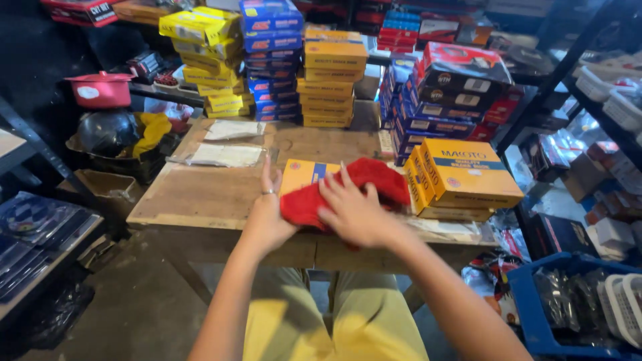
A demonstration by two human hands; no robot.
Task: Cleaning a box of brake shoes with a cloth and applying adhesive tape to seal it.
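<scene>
A fluffy, crumpled red cloth point(348, 190) lies under the right hand point(354, 214), fingers spread flat on it, atop a yellow box point(304, 174) on the table point(200, 194); left hand point(267, 207) fingers open beside it

At my twelve o'clock I see stacked yellow and blue boxes point(271, 60); a red pot point(100, 90) at ten; a blue crate point(535, 314) at four.

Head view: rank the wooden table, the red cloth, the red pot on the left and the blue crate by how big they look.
1. wooden table
2. blue crate, cut off by the frame edge and nearer the camera, so unsure
3. red cloth
4. red pot, farther away, so possibly bigger than it looks
</scene>
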